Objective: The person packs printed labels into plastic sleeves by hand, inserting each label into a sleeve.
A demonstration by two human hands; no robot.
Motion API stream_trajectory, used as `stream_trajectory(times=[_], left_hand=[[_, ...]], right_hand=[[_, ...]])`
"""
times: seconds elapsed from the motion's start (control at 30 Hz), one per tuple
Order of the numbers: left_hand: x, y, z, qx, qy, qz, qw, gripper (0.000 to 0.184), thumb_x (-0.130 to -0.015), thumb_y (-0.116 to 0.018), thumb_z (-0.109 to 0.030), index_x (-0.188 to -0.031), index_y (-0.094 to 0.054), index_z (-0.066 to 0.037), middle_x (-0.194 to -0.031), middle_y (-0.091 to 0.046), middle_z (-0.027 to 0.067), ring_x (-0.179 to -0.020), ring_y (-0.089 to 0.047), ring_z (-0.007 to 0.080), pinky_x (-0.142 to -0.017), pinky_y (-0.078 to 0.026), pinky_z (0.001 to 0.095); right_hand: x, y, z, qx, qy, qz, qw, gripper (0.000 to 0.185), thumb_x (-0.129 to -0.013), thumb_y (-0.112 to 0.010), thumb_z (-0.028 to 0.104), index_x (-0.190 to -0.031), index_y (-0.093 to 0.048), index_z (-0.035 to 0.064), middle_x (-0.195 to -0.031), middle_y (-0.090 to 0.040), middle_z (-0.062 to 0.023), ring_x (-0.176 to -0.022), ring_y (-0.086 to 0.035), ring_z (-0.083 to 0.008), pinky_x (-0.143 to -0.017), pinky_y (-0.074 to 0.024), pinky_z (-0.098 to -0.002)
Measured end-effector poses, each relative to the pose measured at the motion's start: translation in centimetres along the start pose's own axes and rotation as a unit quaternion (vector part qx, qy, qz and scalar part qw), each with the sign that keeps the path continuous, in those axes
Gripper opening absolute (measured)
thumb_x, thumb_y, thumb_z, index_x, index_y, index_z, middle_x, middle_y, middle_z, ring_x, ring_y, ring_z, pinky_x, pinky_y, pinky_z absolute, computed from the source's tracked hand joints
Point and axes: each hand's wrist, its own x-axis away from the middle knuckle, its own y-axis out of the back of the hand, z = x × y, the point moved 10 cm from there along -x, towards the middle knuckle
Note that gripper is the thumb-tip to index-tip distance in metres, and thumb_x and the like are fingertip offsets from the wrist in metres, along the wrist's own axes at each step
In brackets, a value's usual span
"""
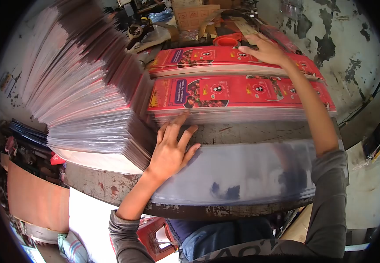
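Observation:
My left hand (172, 147) is open, its fingers spread. It lies by the left end of the clear plastic sleeves (242, 175), with its fingertips near the front edge of the nearer stack of red printed sheets (238, 91). Farther off, my right hand (264, 50) is stretched out flat over the rear stack of red printed sheets (220, 56), its fingers pointing left. Whether it touches the top sheet I cannot tell. Just beyond it sits a red round plastic object (227, 40).
A tall, leaning pile of plastic-wrapped sheets (89, 122) rises on the left of the worn table (98, 177). Cardboard pieces (196, 17) and a tape roll (135, 30) clutter the back. A peeling wall (330, 48) bounds the right. Below the table is a red stool (155, 239).

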Motion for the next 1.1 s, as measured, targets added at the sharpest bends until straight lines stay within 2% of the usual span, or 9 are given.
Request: stream_trajectory(times=[0.03,0.07,0.17,0.37,0.5,0.7,0.77,0.87,1.1], left_hand=[[0.0,0.0,0.0,-0.007,-0.004,0.001,1.000,0.042,-0.079,-0.067,-0.022,-0.115,-0.054,-0.006,-0.138,-0.035,0.0168,-0.120,-0.042,0.0333,-0.098,-0.033,0.0466],[0.1,0.0,-0.1,-0.013,-0.008,0.001,1.000,0.042,-0.079,-0.067,-0.022,-0.116,-0.054,-0.006,-0.138,-0.034,0.0175,-0.120,-0.041,0.0340,-0.098,-0.033,0.0463],[0.0,0.5,-0.3,-0.023,-0.007,-0.024,0.999,0.041,-0.081,-0.066,-0.025,-0.115,-0.053,-0.007,-0.134,-0.035,0.0210,-0.116,-0.043,0.0335,-0.095,-0.036,0.0479],[0.2,0.4,-0.1,-0.010,-0.001,-0.023,1.000,0.041,-0.081,-0.066,-0.025,-0.115,-0.054,-0.008,-0.131,-0.037,0.0194,-0.114,-0.043,0.0324,-0.092,-0.039,0.0456],[0.2,0.4,-0.1,0.004,-0.003,-0.009,1.000,0.040,-0.078,-0.068,-0.021,-0.114,-0.055,-0.009,-0.128,-0.038,0.0170,-0.115,-0.043,0.0344,-0.091,-0.040,0.0434],[0.1,0.9,-0.7,0.014,-0.031,-0.016,0.999,0.037,-0.078,-0.069,-0.020,-0.111,-0.057,-0.009,-0.124,-0.041,0.0153,-0.110,-0.049,0.0317,-0.087,-0.043,0.0416],[0.2,1.1,-1.2,0.010,-0.061,-0.027,0.998,0.037,-0.080,-0.066,-0.023,-0.112,-0.056,-0.008,-0.124,-0.043,0.0129,-0.107,-0.050,0.0270,-0.084,-0.046,0.0378],[0.3,0.9,-1.6,0.025,-0.078,-0.006,0.997,0.039,-0.080,-0.066,-0.027,-0.113,-0.056,-0.008,-0.119,-0.047,0.0113,-0.101,-0.054,0.0257,-0.081,-0.047,0.0367],[0.6,-0.3,-2.9,0.043,-0.118,0.097,0.987,0.052,-0.079,-0.063,-0.044,-0.112,-0.057,-0.005,-0.108,-0.052,0.0112,-0.096,-0.056,0.0273,-0.081,-0.047,0.0367]], right_hand=[[-0.1,-0.3,-1.7,0.013,-0.057,-0.002,0.998,0.084,-0.076,-0.047,0.073,-0.132,-0.044,0.0117,-0.137,-0.042,-0.0140,-0.126,-0.040,-0.0318,-0.100,-0.0342,-0.0498],[0.3,-2.3,-3.2,0.055,-0.083,0.093,0.991,0.099,-0.071,-0.041,0.082,-0.140,-0.033,0.0119,-0.143,-0.034,-0.0143,-0.132,-0.033,-0.0311,-0.104,-0.0289,-0.0511],[-0.3,-4.4,-6.9,0.083,-0.166,0.104,0.977,0.097,-0.071,-0.041,0.081,-0.136,-0.038,0.0095,-0.139,-0.038,-0.0162,-0.129,-0.036,-0.0314,-0.103,-0.0285,-0.0518],[-0.6,-3.5,-6.6,0.059,-0.131,0.078,0.987,0.090,-0.070,-0.045,0.080,-0.120,-0.054,0.0058,-0.124,-0.050,-0.0170,-0.120,-0.045,-0.0320,-0.098,-0.0314,-0.0522],[-1.0,-3.7,-7.1,0.025,-0.111,0.078,0.990,0.087,-0.070,-0.046,0.079,-0.115,-0.057,0.0056,-0.122,-0.052,-0.0176,-0.118,-0.047,-0.0315,-0.096,-0.0338,-0.0504],[-1.4,-3.4,-6.3,0.021,-0.067,0.074,0.995,0.071,-0.079,-0.046,0.069,-0.108,-0.061,0.0059,-0.106,-0.061,-0.0111,-0.105,-0.056,-0.0249,-0.086,-0.0430,-0.0425],[-1.6,-2.7,-5.7,0.046,-0.024,0.012,0.999,0.057,-0.084,-0.049,0.059,-0.102,-0.062,0.0064,-0.097,-0.063,-0.0091,-0.098,-0.058,-0.0242,-0.082,-0.0451,-0.0414],[-1.5,-2.5,-5.2,0.033,-0.019,-0.003,0.999,0.049,-0.085,-0.052,0.053,-0.099,-0.062,0.0068,-0.097,-0.063,-0.0101,-0.096,-0.059,-0.0264,-0.080,-0.0452,-0.0421],[-1.4,-1.9,-4.7,0.083,0.001,-0.038,0.996,0.052,-0.085,-0.051,0.055,-0.097,-0.062,0.0051,-0.103,-0.061,-0.0146,-0.099,-0.057,-0.0296,-0.083,-0.0445,-0.0425]])
